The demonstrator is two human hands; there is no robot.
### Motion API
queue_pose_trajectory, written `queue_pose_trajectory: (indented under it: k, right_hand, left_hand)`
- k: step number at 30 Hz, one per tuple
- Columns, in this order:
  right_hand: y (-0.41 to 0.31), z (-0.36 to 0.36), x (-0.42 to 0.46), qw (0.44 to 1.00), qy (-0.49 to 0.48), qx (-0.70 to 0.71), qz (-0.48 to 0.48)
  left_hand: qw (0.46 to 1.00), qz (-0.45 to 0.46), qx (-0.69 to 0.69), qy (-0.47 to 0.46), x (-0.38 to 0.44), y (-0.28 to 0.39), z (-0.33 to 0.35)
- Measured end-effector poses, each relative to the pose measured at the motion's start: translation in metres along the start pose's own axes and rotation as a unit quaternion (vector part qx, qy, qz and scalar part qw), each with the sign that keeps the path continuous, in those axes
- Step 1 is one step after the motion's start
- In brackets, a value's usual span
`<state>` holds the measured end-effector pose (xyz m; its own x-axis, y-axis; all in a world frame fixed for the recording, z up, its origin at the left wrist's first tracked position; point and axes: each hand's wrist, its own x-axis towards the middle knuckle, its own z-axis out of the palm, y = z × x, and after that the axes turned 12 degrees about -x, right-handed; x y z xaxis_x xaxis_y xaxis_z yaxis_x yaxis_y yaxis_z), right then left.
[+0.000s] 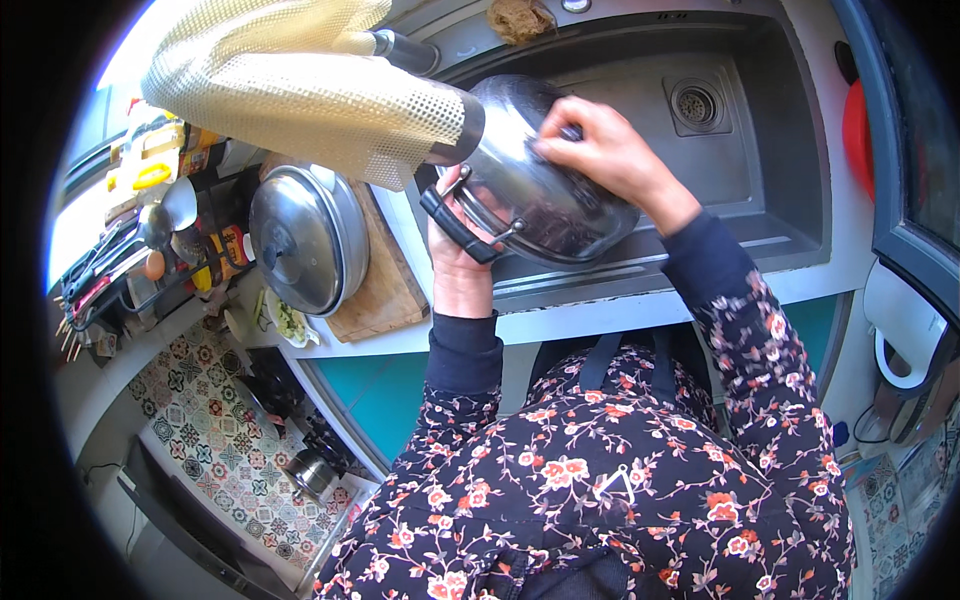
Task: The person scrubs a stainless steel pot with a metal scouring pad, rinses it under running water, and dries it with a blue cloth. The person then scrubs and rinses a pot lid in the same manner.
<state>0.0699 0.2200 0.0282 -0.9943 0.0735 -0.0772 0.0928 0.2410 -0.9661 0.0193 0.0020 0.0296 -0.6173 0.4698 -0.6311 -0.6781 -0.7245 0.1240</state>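
A shiny stainless-steel pot is tilted over the near left part of the sink. My left hand grips it at the rim, behind the black side handle. On the curved steel surface rest the bent fingers of my right hand, slightly blurred. Something dark shows beside those fingers, but I cannot tell whether it is held. Close above the pot, a pale yellow perforated mesh sheet hangs around the faucet and covers most of it.
Left of the sink, a lidded steel pot stands on a wooden cutting board. Beside it lies a small dish of chopped greens. A utensil rack lines the left side. Fibrous scrubber sits behind the sink; a window frame borders the right.
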Motion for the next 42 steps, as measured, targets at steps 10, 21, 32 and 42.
queue_pose_trajectory:
  k: [10,21,32,42]
  right_hand:
    - [-0.019,0.022,0.011,0.936,0.14,-0.288,-0.15]
    - [-0.01,0.043,-0.037,0.883,0.237,-0.368,-0.168]
    - [-0.008,0.039,-0.041,0.87,0.251,-0.374,-0.201]
    - [0.035,0.009,-0.02,0.923,0.297,-0.213,0.124]
  left_hand:
    - [0.999,-0.034,0.004,-0.02,0.012,0.007,-0.003]
    - [0.987,0.116,0.02,0.112,0.008,-0.007,0.036]
    - [0.994,0.085,-0.068,0.023,-0.001,0.008,-0.003]
    - [0.996,0.02,-0.07,-0.043,-0.012,0.022,-0.038]
